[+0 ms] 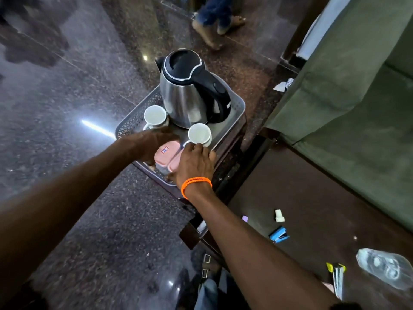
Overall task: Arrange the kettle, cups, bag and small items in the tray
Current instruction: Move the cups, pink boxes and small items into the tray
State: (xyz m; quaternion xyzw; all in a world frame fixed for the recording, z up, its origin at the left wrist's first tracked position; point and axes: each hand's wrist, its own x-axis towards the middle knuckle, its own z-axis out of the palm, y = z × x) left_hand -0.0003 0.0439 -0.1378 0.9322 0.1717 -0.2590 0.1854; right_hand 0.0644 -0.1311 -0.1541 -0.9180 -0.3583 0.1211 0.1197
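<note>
Fingers of the right hand (194, 163) curl loosely onto a white cup's (199, 133) handle; left hand (154, 143) cups the pink containers (166, 156), grip unclear, in the tray (238, 101)

A polished dark granite floor (73, 104) reflects a bright strip of light (98, 129). A dark wooden table (312, 211) stands at right, beside green upholstered seating (348, 90). Another person's bare feet (207, 32) step across the floor beyond.

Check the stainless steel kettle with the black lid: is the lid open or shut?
Shut. The stainless steel kettle stands upright in the grey perforated tray, its black lid seated flush within the silver rim.
</note>
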